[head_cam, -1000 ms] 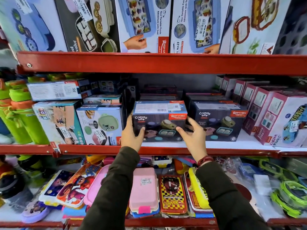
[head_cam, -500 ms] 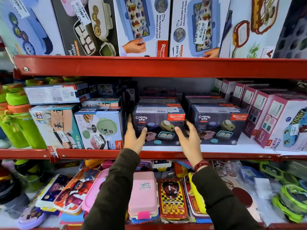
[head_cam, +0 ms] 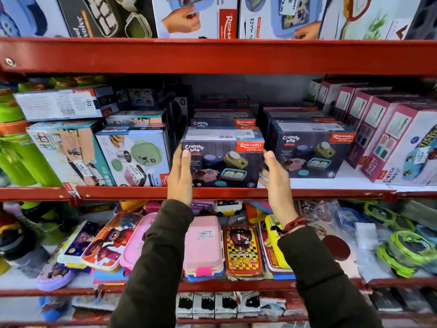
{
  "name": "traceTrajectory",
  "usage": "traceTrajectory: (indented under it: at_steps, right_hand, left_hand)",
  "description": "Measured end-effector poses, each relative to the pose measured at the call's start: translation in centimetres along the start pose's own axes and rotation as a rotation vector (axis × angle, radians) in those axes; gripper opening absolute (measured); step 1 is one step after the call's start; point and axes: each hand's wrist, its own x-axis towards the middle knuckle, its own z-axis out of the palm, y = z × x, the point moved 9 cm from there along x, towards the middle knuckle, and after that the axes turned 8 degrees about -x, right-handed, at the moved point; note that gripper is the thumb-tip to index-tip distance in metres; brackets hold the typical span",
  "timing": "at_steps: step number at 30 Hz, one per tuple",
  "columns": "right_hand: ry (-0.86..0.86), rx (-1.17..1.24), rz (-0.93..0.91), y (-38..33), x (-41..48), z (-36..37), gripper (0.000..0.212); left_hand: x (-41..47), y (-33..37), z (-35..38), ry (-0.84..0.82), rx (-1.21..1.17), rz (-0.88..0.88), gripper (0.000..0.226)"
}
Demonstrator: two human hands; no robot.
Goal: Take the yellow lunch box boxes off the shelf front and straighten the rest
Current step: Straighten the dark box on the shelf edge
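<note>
Landmark: Crunchy Bite box [head_cam: 222, 157] at front edge of middle shelf [head_cam: 236, 192].
Left hand [head_cam: 181, 174] on its left face, right hand [head_cam: 275, 172] at its right side.
Identical box [head_cam: 223, 120] behind it.
Second Crunchy Bite box [head_cam: 312, 150] right of it.
Lunch box carton [head_cam: 133, 155] left of it.
Flat lunch boxes [head_cam: 203, 245] on shelf below it.

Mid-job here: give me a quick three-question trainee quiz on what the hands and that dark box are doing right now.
1. True or false: the left hand touches the front Crunchy Bite box.
2. What flanks that box on the right? A) another Crunchy Bite box B) green bottle C) pink lunch box
3. Fill in: the box stands on the ___ shelf rail.

Key: 1 true, its thumb lies on the box face. 2 A, the second box. 3 red. The right hand sits at the box's right edge.
</note>
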Motion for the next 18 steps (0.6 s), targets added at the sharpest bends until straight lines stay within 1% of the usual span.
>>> traceTrajectory:
  at_steps: [1,2,4,5,7,9,10,11,13,14,16,18]
  right_hand:
    - [-0.001,-0.008,-0.014,-0.3,-0.4,0.0,0.054]
    - [0.001,-0.016,-0.028,-0.5,-0.9,0.0,0.047]
    - [0.006,-0.025,-0.058,-0.9,-1.4,0.0,0.044]
    - [0.008,-0.026,-0.067,-1.1,-1.5,0.0,0.048]
    - [-0.002,-0.025,-0.090,-1.4,-1.6,0.2,0.062]
    - [0.003,-0.032,-0.110,-1.6,-1.7,0.2,0.072]
    - [0.018,-0.033,-0.117,-1.7,-1.8,-0.1,0.071]
    - [0.037,-0.033,-0.132,-1.8,-1.8,-0.5,0.066]
    - [0.086,-0.054,-0.166,-2.3,-1.9,-1.7,0.051]
    - [0.111,-0.058,-0.184,-2.5,-1.8,-2.6,0.048]
    - [0.149,-0.040,-0.218,-3.0,-1.7,-4.9,0.045]
    - [0.196,-0.039,-0.247,-3.5,-1.3,-7.5,0.043]
  left_hand:
    - [-0.3,0.0,-0.1,0.005,0.015,0.019,0.056]
    - [-0.5,0.0,-0.2,0.014,0.041,0.034,0.052]
    - [-0.8,0.4,-0.3,0.021,0.092,0.065,0.050]
    - [-0.9,0.6,-0.3,0.019,0.099,0.081,0.050]
    - [-0.9,0.7,-0.1,0.009,0.091,0.100,0.053]
    - [-1.3,0.8,0.0,0.051,0.081,0.113,0.058]
    - [-1.9,1.3,-0.1,0.114,0.096,0.152,0.061]
    - [-2.7,2.1,-0.2,0.193,0.133,0.228,0.062]
    - [-4.7,4.3,0.3,0.323,0.241,0.423,0.057]
    - [-5.5,5.1,1.2,0.345,0.282,0.500,0.053]
    - [-6.4,6.0,4.0,0.317,0.320,0.575,0.050]
    - [-6.9,6.1,7.5,0.243,0.318,0.599,0.048]
